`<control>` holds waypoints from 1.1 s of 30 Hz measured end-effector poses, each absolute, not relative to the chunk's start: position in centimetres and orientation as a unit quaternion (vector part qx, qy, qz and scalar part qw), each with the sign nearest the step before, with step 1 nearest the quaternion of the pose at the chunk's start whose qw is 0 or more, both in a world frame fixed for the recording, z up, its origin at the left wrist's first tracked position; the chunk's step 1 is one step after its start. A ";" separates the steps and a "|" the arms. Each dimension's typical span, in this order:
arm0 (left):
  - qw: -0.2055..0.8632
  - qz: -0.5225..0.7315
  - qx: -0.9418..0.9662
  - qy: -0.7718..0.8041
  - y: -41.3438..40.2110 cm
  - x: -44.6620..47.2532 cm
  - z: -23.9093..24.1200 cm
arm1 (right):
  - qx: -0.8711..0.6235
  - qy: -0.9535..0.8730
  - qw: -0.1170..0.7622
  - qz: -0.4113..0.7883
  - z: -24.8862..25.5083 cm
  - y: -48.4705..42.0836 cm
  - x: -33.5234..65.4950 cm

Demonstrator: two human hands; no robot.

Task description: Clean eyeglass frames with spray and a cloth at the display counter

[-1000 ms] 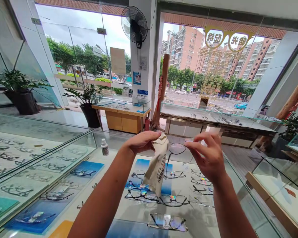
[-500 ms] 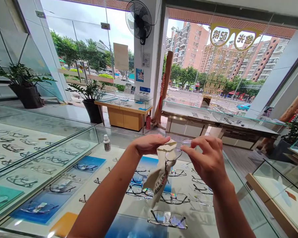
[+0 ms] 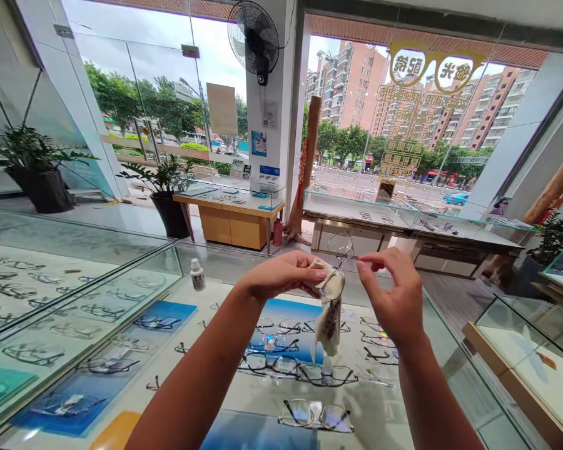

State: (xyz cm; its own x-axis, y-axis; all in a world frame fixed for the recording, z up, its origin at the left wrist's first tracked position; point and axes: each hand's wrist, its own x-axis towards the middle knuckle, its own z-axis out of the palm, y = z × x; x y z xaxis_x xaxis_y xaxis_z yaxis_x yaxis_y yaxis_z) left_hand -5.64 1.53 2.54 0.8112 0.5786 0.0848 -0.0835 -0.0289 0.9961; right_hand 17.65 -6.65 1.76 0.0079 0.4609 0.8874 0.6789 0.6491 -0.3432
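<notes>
My left hand (image 3: 286, 275) pinches a cream cleaning cloth (image 3: 329, 328) together with a pair of thin-rimmed eyeglasses (image 3: 341, 245). The cloth hangs down below the fingers, behind the lower lens, and the other lens stands up above it. To the right of the glasses is my right hand (image 3: 391, 290), its thumb and fingers apart with nothing between them. Below both hands, several pairs of glasses (image 3: 327, 375) lie in rows in the display case. A pair with clear lenses (image 3: 315, 415) sits nearest to me.
A small white bottle (image 3: 197, 275) stands on the glass top left of my hands. More glass cases (image 3: 229, 200) stand by the windows, and another case (image 3: 520, 350) is at right. Potted plants (image 3: 169, 209), a wooden post (image 3: 309, 162) and a wall fan (image 3: 253, 40) are beyond.
My right hand has let go of the glasses and opened to their right. The glasses have turned more upright in my left hand, and the cloth has swung right.
</notes>
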 end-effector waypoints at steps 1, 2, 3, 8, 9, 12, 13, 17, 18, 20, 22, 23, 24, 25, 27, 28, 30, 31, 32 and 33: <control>0.664 0.258 0.677 0.186 1.3 -5.4 2.7 | -0.417 -0.688 0.594 -0.011 1.7 -6.4 17.7; 0.656 0.266 0.682 0.185 1.0 -5.2 2.7 | -0.420 -0.679 0.598 0.071 1.5 -6.1 17.7; 0.648 0.271 0.688 0.183 0.8 -5.0 2.7 | -0.420 -0.669 0.595 0.148 1.4 -5.7 17.7; 0.628 0.272 0.702 0.197 0.5 -3.9 2.1 | -0.362 -0.599 0.596 0.394 0.7 -4.2 17.3; 0.628 0.275 0.701 0.199 0.5 -3.7 1.9 | -0.349 -0.588 0.598 0.419 0.6 -3.9 17.3; 0.635 0.282 0.695 0.187 0.6 -3.2 1.7 | -0.319 -0.559 0.616 0.455 0.3 -3.5 17.1; 0.641 0.280 0.692 0.181 0.5 -3.0 1.6 | -0.310 -0.547 0.626 0.461 0.3 -3.4 17.0; 0.664 0.289 0.669 0.165 0.1 -1.8 0.9 | -0.284 -0.501 0.665 0.475 0.0 -3.3 16.6; 0.666 0.302 0.662 0.163 0.0 -1.5 0.7 | -0.278 -0.491 0.670 0.482 0.0 -3.3 16.5; 0.666 0.324 0.652 0.162 -0.1 -1.0 0.3 | -0.269 -0.478 0.676 0.493 0.1 -3.4 16.3; 0.663 0.334 0.650 0.161 -0.2 -0.7 0.1 | -0.266 -0.477 0.676 0.494 0.2 -3.5 16.2; 0.661 0.335 0.653 0.160 -0.2 -0.7 0.1 | -0.266 -0.479 0.676 0.492 0.3 -3.5 16.2; 0.659 0.334 0.655 0.159 -0.3 -0.7 0.1 | -0.267 -0.481 0.676 0.491 0.3 -3.5 16.2; 0.660 0.333 0.655 0.158 -0.3 -0.7 0.1 | -0.267 -0.481 0.676 0.491 0.4 -3.5 16.3; 0.666 0.332 0.651 0.151 -0.3 -0.7 0.2 | -0.262 -0.477 0.676 0.497 0.3 -3.4 16.4; 0.671 0.332 0.647 0.146 -0.4 -0.7 0.2 | -0.260 -0.477 0.672 0.503 0.3 -3.4 16.4; 0.682 0.332 0.638 0.133 -0.5 -0.5 0.1 | -0.253 -0.484 0.659 0.518 0.2 -3.4 16.4; 0.685 0.335 0.634 0.126 -0.5 -0.3 0.0 | -0.250 -0.487 0.651 0.526 0.1 -3.4 16.4; 0.687 0.342 0.630 0.121 -0.6 -0.1 -0.1 | -0.246 -0.491 0.644 0.533 0.1 -3.4 16.3; 0.686 0.353 0.625 0.119 -0.7 0.1 -0.3 | -0.243 -0.493 0.640 0.537 0.1 -3.4 16.3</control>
State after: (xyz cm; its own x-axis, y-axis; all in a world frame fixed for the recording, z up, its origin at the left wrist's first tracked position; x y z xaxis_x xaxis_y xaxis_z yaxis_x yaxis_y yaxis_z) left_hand 0.12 -0.73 -0.26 0.7218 0.6336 0.2784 -0.3355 -0.0315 0.9415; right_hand 16.31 -3.45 0.08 -0.0630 0.9267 0.3705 -0.4475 0.3056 -0.8404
